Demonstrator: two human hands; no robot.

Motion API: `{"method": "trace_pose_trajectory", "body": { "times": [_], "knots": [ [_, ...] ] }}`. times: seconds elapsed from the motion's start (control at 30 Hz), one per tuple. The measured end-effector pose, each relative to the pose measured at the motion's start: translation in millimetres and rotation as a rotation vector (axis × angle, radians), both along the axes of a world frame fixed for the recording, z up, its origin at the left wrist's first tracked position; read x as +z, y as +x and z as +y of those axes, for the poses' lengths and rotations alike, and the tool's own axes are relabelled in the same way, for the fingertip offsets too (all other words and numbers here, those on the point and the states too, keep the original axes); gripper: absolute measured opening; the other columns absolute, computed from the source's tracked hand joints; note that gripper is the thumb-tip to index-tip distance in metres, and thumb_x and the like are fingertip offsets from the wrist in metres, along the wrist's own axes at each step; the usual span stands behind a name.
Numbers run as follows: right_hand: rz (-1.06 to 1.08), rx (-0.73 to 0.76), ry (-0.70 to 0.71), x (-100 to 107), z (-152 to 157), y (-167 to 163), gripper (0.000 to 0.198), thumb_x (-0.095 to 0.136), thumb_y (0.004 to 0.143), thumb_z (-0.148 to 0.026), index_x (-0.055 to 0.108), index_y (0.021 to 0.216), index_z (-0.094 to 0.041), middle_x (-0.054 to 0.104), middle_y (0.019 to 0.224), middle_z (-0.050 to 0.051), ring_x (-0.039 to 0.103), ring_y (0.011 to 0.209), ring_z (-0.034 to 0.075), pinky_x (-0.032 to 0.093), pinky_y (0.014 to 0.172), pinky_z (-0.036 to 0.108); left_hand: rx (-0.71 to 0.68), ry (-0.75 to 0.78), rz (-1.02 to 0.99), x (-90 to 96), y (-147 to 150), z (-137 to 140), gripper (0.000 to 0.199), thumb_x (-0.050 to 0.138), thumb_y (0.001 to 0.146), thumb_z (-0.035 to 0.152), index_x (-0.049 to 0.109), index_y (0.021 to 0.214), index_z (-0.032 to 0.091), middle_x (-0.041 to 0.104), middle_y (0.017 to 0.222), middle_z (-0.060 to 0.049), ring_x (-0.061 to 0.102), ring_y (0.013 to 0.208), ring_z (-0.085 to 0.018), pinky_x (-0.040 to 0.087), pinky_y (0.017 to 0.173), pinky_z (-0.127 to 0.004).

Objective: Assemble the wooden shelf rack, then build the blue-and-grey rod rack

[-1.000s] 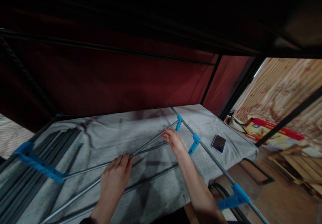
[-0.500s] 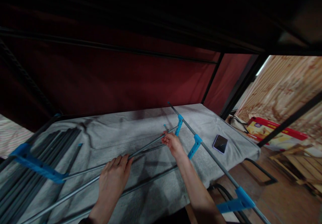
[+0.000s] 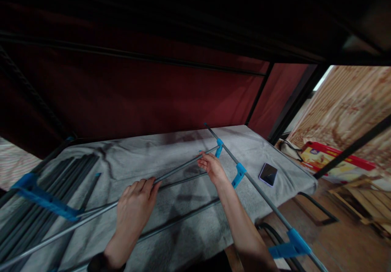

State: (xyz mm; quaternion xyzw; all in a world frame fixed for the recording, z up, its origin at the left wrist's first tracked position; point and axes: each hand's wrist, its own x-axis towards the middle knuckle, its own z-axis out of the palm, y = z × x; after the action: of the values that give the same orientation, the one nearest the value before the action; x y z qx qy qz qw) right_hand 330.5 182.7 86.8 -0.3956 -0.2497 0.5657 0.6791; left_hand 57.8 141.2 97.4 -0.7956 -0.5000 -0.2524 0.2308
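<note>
A grey metal tube (image 3: 179, 169) slants from the lower left up to a blue plastic bracket (image 3: 219, 147). My left hand (image 3: 136, 200) is wrapped over the tube's middle, knuckles up. Nearer its far end, my right hand (image 3: 210, 166) pinches the same tube just short of that bracket. The tube's tip meets the bracket; whether it sits inside cannot be told. The bracket is fixed on a long grey pole (image 3: 264, 196), together with another blue bracket (image 3: 238, 175) and a larger one (image 3: 291, 243). At the left, a long blue bracket (image 3: 45, 196) sits on a second pole.
Several loose grey tubes (image 3: 71, 182) lie on the grey blanket (image 3: 128, 153) at the left. A phone (image 3: 268, 174) rests on it at the right. Dark bed-frame bars (image 3: 259, 94) and an overhead panel surround the space. A red and yellow box (image 3: 332, 162) stands beyond.
The tube in my hands has shifted slightly upward, its far end now closer against the bracket. My left hand has moved a little left, my right hand slightly up and right.
</note>
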Motion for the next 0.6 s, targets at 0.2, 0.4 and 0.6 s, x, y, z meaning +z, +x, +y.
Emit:
{"method": "trace_pose_trajectory", "body": {
  "times": [0.2,0.4,0.6],
  "knots": [
    [0.008,0.004,-0.013,4.5,0.3,1.3,0.025,0.081,0.068,-0.034,0.067,0.082,-0.019,0.067,0.068,0.0,0.066,0.067,0.014,0.054,0.064,0.025,-0.016,0.013,0.005,12.4,-1.6,8.4,0.036,0.044,0.098,0.039,0.07,0.1,0.015,0.07,0.082,-0.008,0.063,0.077,-0.026,0.042,0.075,-0.037],
    [-0.125,-0.063,-0.034,0.9,-9.4,8.1,0.026,0.074,0.068,-0.031,0.062,0.09,-0.021,0.072,0.084,0.004,0.067,0.07,0.016,0.054,0.063,0.028,-0.016,-0.044,0.021,35.8,-4.1,18.8,0.041,0.04,0.099,0.04,0.071,0.105,0.014,0.07,0.085,-0.011,0.063,0.082,-0.027,0.042,0.077,-0.038],
    [-0.379,-0.52,0.01,-33.2,-4.9,39.1,0.041,0.061,0.069,-0.029,0.055,0.109,-0.024,0.064,0.107,0.004,0.062,0.095,0.019,0.054,0.076,0.031,-0.028,-0.071,0.012,45.6,4.1,16.5,0.04,0.04,0.099,0.041,0.071,0.108,0.017,0.069,0.086,-0.009,0.062,0.082,-0.026,0.041,0.077,-0.037]
  ]
}}
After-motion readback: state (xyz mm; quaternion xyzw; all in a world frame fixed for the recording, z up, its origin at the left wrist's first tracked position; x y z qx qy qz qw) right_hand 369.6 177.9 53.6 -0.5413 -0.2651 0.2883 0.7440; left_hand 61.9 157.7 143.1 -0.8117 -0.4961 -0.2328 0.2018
